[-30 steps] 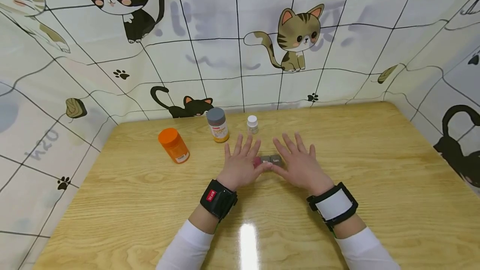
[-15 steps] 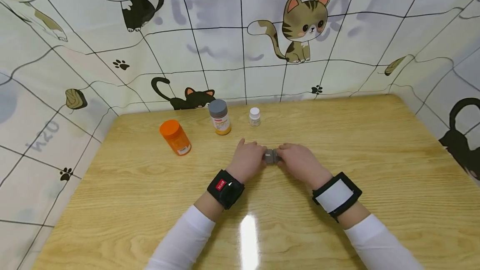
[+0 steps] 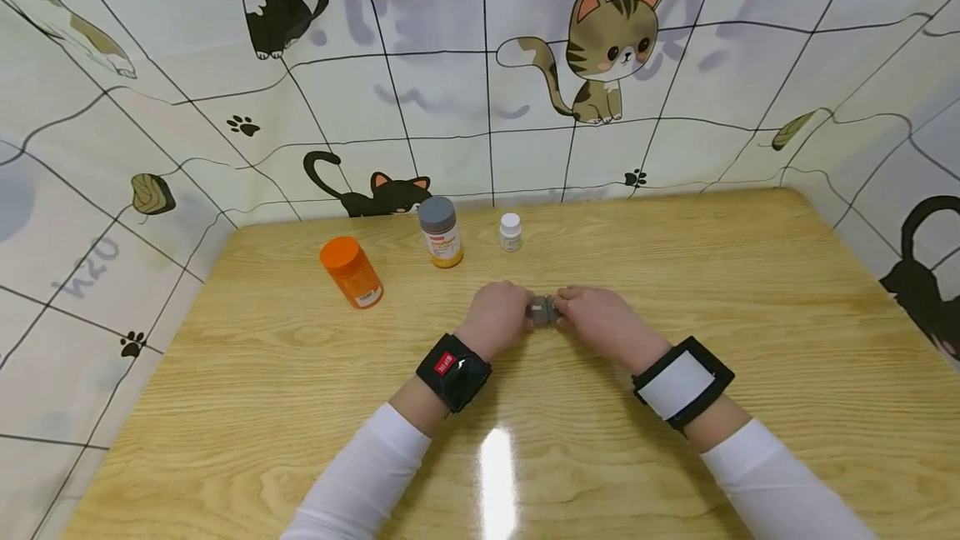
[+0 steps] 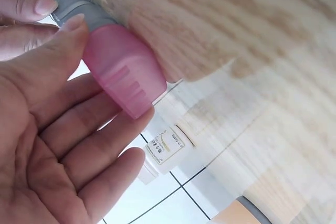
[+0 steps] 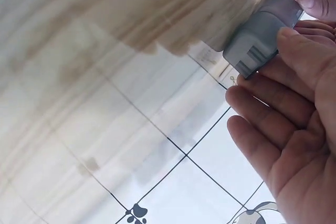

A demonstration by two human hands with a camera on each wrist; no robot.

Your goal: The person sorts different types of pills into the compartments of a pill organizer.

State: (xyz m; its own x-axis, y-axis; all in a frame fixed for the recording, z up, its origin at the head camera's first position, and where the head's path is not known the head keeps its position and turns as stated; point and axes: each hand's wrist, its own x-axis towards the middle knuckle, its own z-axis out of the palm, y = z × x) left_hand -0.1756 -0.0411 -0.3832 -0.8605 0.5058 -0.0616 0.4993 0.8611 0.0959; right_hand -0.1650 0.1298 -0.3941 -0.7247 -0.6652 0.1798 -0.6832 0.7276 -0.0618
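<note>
A small pill box (image 3: 539, 310) with grey lettered compartments and a pink end lies on the table between my hands. My left hand (image 3: 498, 315) pinches its pink end (image 4: 123, 66) between thumb and fingers, as the left wrist view shows. On the other side my right hand (image 3: 600, 322) grips the grey end (image 5: 257, 40) with thumb and forefinger. The remaining fingers of both hands are loosely bent beside the box. From the head, only the grey middle is visible; the hands hide both ends.
Behind my hands stand an orange bottle (image 3: 352, 273) at the left, a grey-capped bottle (image 3: 441, 232), and a small white bottle (image 3: 510, 232). The wooden table (image 3: 300, 407) meets a cat-patterned cloth (image 3: 442, 98) at its far edge.
A second ago both hands were spread flat with the pill box under the thumbs. By half a second ago they had closed on its two ends, and they still hold it there.
</note>
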